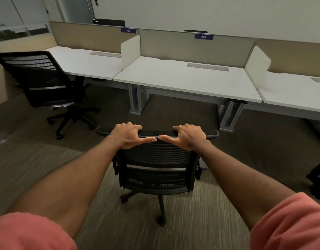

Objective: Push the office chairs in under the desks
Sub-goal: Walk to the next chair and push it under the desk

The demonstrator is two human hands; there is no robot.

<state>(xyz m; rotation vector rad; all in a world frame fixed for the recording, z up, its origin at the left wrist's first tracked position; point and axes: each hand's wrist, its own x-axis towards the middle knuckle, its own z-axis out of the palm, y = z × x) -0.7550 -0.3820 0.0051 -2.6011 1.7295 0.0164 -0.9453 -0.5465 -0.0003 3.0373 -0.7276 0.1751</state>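
Firmly, a person's left hand (pixel 127 135) and right hand (pixel 189 136) grasp the top rail of a black mesh office chair (pixel 158 165), fingers curled over it, thumbs nearly meeting. Beyond the fingers stands the white desk (pixel 182 80) labelled 306, well apart from the chair; a second chair (pixel 42 78) sits beyond the left fingers, at desk 307 (pixel 87 64).

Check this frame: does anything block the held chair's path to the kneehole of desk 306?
Nothing visible does. Left hand and right hand grip the chair by its top rail, and only bare carpet lies between it and desk 306. The desk's legs flank the opening.
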